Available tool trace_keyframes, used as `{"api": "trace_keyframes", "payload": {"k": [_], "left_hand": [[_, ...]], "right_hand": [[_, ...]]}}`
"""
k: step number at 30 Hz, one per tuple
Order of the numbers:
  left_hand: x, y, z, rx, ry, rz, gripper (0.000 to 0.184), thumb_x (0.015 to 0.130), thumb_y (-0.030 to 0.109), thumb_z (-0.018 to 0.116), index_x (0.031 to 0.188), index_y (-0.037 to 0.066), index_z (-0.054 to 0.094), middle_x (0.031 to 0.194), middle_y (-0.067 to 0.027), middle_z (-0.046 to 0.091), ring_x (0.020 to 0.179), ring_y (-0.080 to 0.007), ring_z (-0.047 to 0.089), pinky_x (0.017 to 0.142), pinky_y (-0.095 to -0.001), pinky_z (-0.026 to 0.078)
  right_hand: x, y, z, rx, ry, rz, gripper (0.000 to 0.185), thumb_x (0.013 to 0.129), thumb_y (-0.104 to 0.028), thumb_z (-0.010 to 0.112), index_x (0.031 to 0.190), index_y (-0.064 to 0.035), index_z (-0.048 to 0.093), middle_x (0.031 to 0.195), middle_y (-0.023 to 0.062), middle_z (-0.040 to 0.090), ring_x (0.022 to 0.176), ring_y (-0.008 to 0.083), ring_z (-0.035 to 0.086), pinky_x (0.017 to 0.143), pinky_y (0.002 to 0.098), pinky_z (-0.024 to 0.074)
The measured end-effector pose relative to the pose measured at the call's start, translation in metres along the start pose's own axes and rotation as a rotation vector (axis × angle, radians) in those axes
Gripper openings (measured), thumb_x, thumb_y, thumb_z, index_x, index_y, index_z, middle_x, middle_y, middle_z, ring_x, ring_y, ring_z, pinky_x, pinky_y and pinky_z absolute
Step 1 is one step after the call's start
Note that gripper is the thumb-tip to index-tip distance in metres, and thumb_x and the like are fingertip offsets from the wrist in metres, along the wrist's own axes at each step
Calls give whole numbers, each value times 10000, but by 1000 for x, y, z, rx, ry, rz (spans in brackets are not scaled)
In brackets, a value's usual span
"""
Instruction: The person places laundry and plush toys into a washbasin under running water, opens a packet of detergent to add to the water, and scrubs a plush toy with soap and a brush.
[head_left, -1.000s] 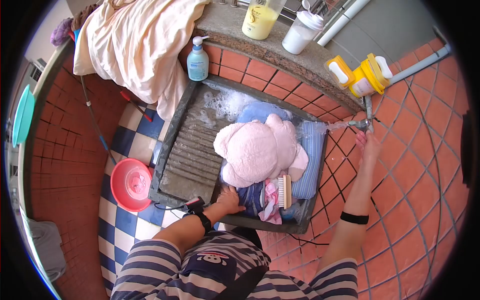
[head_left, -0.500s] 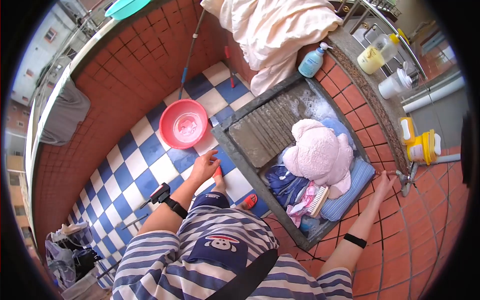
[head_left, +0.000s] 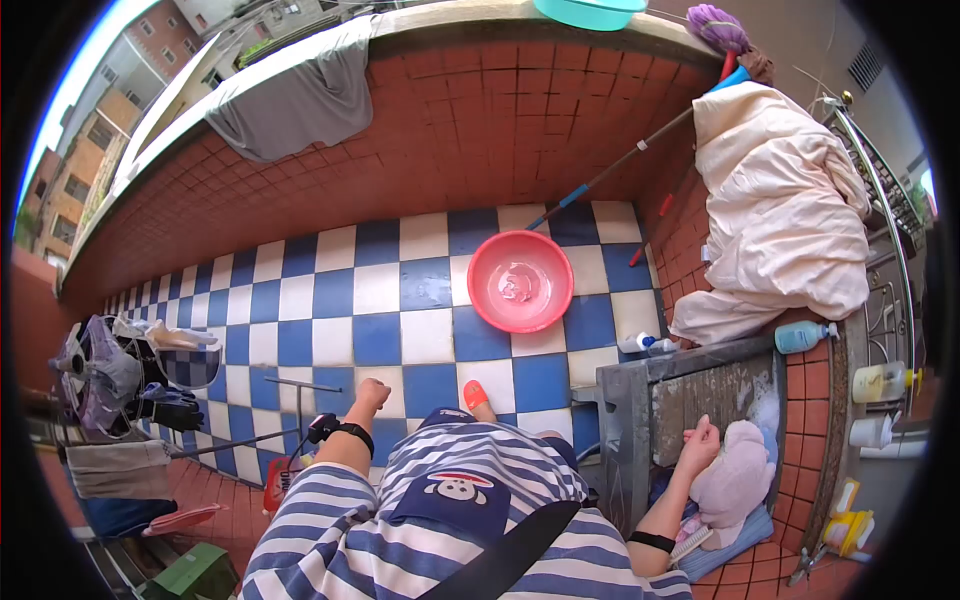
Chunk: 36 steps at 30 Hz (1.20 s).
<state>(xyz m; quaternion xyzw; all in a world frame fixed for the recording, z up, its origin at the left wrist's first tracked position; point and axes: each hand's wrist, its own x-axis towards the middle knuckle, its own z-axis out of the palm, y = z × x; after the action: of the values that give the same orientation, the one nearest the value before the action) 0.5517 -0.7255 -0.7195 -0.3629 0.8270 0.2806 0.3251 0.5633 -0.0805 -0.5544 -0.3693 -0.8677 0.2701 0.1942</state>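
My left hand (head_left: 374, 393) hangs over the checkered floor with its fingers curled in and nothing visible in it. My right hand (head_left: 701, 446) is above the stone sink (head_left: 612, 440), near its ribbed washboard (head_left: 690, 405). Its fingers are loosely bent and apart, holding nothing. Just right of that hand, a fluffy pink plush (head_left: 735, 480) lies in the sink. Blue striped cloth (head_left: 735, 545) lies below it, and a scrub brush (head_left: 690, 545) is partly hidden by my forearm. On the floor ahead stands a pink basin (head_left: 520, 281) with a little liquid inside.
A blue pump bottle (head_left: 803, 337) stands at the sink's back corner. Cream bedding (head_left: 780, 215) hangs over the right wall. A mop handle (head_left: 600, 178) leans behind the basin. At left are a hanging rack with laundry (head_left: 110, 375) and a grey cloth (head_left: 300, 105) on the wall.
My view has swung left, so the sink now sits at the lower right. My right hand has left the tap and come over the sink. My left hand hangs lower, fingers more curled.
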Motion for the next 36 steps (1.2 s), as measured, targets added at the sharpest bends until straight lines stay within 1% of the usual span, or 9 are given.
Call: {"api": "trace_keyframes", "payload": {"k": [2,6,13,17,25,27,29,32,36], "left_hand": [[-5,-16,-23,-73,93,-50,218,765,143,576,878,-15,677,725,-116,660,606,-223,657,561,-323,555],[21,-43,-50,-239,122,-155,285,747,144,600,991,9,660,776,-108,662,599,-224,656,559,-320,552],[36,-47,-110,-439,272,-297,318,725,209,595,985,50,686,795,-123,687,576,-220,668,654,-314,539],[38,-67,-150,-616,460,-449,289,724,208,594,946,57,701,811,-127,689,627,-235,672,652,-318,538],[20,-98,-169,-600,422,-887,196,723,129,580,852,55,709,878,-160,681,831,-250,670,696,-316,542],[34,-116,-154,-663,261,-1056,126,726,151,645,667,50,693,604,-98,647,547,-223,647,553,-324,531],[76,-161,-89,-733,638,-1244,162,720,140,669,585,51,679,551,-109,626,512,-236,635,544,-332,530],[48,-124,-188,-979,585,-1307,245,729,102,652,934,-31,656,1025,-224,636,1012,-330,610,840,-390,506],[105,-172,-256,-1035,609,-1260,534,618,343,758,978,-36,648,1013,-220,642,962,-335,623,858,-376,493]], "right_hand": [[-2,-55,49,-95,-76,-312,261,804,-251,652,893,-6,642,911,181,642,990,373,572,863,442,440],[-2,-125,141,-175,-239,-547,240,775,-220,666,926,-35,641,1084,169,597,1202,433,399,1031,499,291],[20,-200,263,-372,-591,-333,216,778,-267,646,845,-63,670,927,154,649,1077,398,512,1046,498,268],[18,-281,346,-359,-722,-259,232,768,-269,653,789,-40,686,814,177,660,863,329,630,899,453,432],[-76,-540,517,-344,-1223,-1046,279,779,-274,634,869,-17,693,869,191,665,858,321,644,788,388,493],[-116,-592,547,-358,-1263,-1177,297,795,-284,613,922,-26,688,882,173,670,872,309,642,798,377,490],[-161,-636,572,-380,-1290,-1261,293,799,-293,608,921,-40,691,890,168,670,880,311,641,802,380,490],[-225,-671,628,-440,-1311,-1297,328,790,-335,615,933,-49,691,912,171,668,908,313,635,822,387,486],[-300,-695,672,-704,-1332,-1214,393,778,-392,619,990,-68,687,979,188,655,955,326,622,846,393,480]]}}
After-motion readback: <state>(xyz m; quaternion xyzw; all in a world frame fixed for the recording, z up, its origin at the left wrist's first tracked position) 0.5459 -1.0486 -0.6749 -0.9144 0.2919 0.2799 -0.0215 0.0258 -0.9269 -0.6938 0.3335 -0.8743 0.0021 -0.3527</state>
